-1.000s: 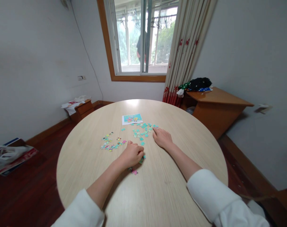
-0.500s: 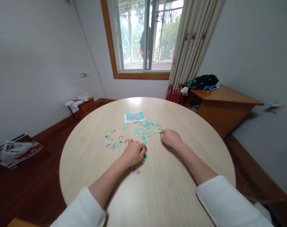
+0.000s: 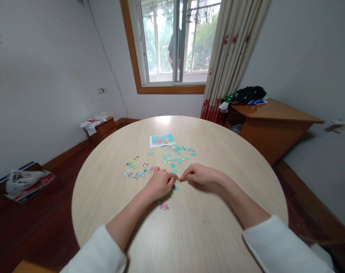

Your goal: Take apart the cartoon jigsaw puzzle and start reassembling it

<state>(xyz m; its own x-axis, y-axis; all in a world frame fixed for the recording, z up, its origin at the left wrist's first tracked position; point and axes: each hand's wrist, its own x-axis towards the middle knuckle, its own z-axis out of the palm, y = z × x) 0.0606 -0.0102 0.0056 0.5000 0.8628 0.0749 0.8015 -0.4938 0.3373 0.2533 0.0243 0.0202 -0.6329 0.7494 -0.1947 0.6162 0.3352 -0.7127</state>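
My left hand (image 3: 160,184) rests on the table with curled fingers, partly covering a small group of jigsaw pieces (image 3: 172,192), its fingertips on that group's edge. Thumb and forefinger of my right hand (image 3: 202,173) are pinched at a small pale jigsaw piece (image 3: 178,181), beside my left fingertips. A pink jigsaw piece (image 3: 164,206) lies at the near end of the group. Farther off are loose turquoise pieces (image 3: 176,159), and to the left a cluster of multicoloured pieces (image 3: 135,175). My left hand hides part of the group.
A printed reference picture (image 3: 162,140) lies behind the pieces on the round table (image 3: 212,223). Beyond it stand a window (image 3: 175,45), a curtain (image 3: 229,49) and a wooden desk (image 3: 277,117) with cloths. A person is partly visible outside the window.
My right hand has moved left and nearer from the turquoise pieces, bringing a piece next to my left fingertips. My left hand has stayed almost in place.
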